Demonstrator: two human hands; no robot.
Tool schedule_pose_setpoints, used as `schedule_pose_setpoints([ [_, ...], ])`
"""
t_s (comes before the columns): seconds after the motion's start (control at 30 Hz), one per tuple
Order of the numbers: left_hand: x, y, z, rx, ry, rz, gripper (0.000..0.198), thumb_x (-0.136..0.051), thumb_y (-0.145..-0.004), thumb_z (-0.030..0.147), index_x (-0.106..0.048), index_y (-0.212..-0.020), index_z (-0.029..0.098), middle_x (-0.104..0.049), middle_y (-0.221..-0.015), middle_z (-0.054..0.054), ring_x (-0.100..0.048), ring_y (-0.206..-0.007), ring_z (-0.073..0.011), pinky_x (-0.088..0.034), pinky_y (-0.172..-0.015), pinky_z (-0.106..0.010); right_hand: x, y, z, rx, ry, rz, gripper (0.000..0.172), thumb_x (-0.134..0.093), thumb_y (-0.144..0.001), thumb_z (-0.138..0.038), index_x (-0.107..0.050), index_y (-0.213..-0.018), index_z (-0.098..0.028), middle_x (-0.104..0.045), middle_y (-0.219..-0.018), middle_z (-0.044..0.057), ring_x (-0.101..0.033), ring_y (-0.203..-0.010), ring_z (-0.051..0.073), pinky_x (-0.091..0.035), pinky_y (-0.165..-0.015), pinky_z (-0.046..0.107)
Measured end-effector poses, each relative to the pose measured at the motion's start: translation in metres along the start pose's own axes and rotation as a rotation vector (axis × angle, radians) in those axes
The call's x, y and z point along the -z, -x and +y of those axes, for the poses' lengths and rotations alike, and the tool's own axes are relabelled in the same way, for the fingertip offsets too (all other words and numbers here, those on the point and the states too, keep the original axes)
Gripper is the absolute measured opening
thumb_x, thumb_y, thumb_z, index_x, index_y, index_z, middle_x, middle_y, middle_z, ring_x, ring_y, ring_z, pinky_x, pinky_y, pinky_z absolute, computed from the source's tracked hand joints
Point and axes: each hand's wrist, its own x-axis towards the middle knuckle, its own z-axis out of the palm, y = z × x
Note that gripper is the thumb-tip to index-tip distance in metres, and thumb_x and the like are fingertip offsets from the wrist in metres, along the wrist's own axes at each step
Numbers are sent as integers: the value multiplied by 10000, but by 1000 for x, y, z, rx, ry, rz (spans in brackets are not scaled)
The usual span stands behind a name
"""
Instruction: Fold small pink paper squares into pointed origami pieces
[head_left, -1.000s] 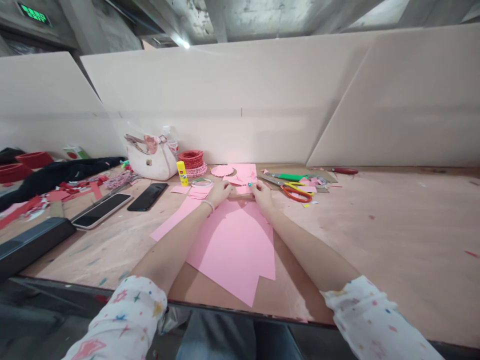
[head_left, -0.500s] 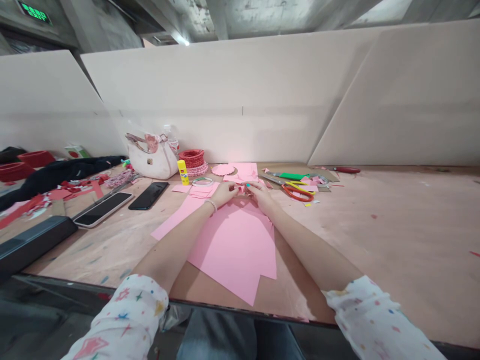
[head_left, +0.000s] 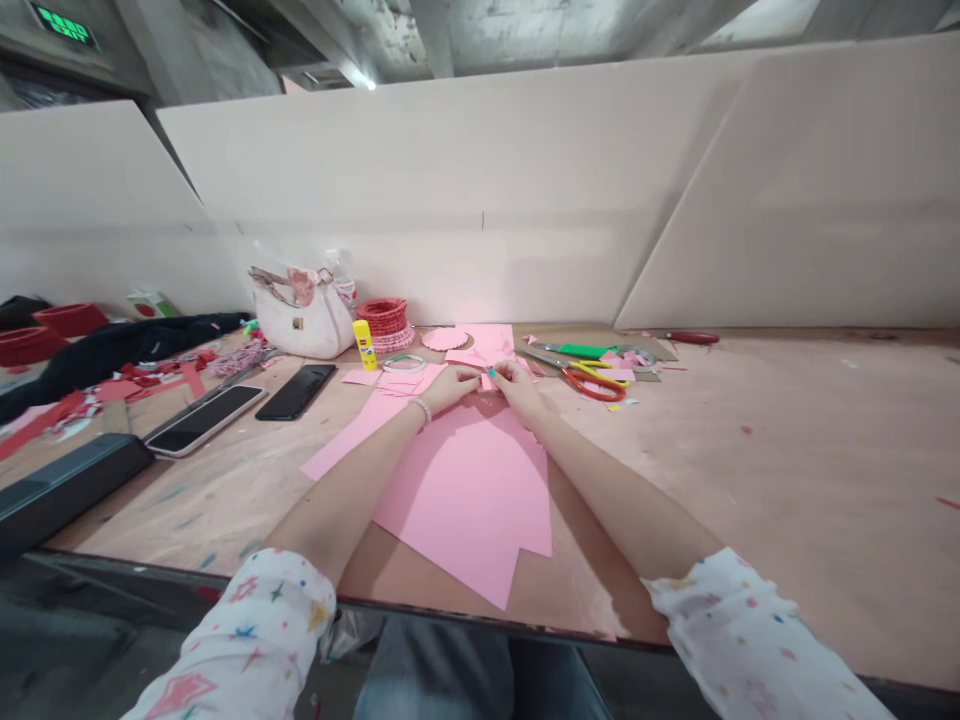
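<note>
Small folded pink paper piece (head_left: pixel 491 378) is pinched up off the table, far side of the big sheet, centre of the bench. Right fingertips (head_left: pixel 498 372) are closed on it, thumb and forefinger, teal nail showing. Left hand (head_left: pixel 450 388) is right beside it, fingers bunched towards the same piece; can't tell if they're gripping or just touching. Right hand (head_left: pixel 519 388) sits just right of the piece.

Both forearms rest across a large pink cardstock sheet (head_left: pixel 465 500), cut to an angular outline. Star-print sleeves (head_left: pixel 240 640) at the near edge.

Left of my hands: small pink paper stack (head_left: pixel 405 381), roll of tape (head_left: pixel 404 363), yellow glue stick (head_left: pixel 364 345), red paper coil (head_left: pixel 382 318), white handbag (head_left: pixel 300 318). Far: scalloped pink circle (head_left: pixel 444 339) and pink sheet (head_left: pixel 487 340).

Right: orange-handled scissors (head_left: pixel 595 385), green-handled tool (head_left: pixel 581 351), red-handled tool (head_left: pixel 694 338).

Further left on the plywood bench (head_left: pixel 750 470): black phone (head_left: pixel 295 391), second phone (head_left: pixel 206 418), red paper scraps (head_left: pixel 191 378), black cloth (head_left: pixel 127 345).
</note>
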Motion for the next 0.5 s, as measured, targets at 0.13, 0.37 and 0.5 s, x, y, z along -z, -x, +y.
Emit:
schedule_pose_setpoints([
  [0.13, -1, 0, 0, 61, 69, -29, 194, -394, -675, 145, -578, -729, 111, -551, -526, 6, -522, -456, -81, -395, -451, -173, -1, 2, -2, -21, -21, 13, 211, -579, -638, -363, -506, -713, -179, -485, -675, -22, -455, -624, 108, -423, -551, 240],
  [0.37, 0, 1, -1, 71, 102, -45, 201, -429, -720, 188, -600, -776, 99, -570, -515, -10, -521, -422, -81, -389, -431, -179, -1, 5, -5, -33, -75, 1, 209, -596, -629, -349, -518, -722, -178, -502, -683, -10, -497, -644, 122, -481, -568, 269],
  [0.5, 1, 3, 2, 45, 90, -61, 185, -464, -714, 172, -618, -782, 94, -570, -508, -1, -520, -433, -73, -400, -457, -173, -1, 6, -6, -39, -95, -5, 199, -602, -630, -334, -510, -707, -175, -498, -687, -11, -504, -633, 119, -492, -569, 278],
])
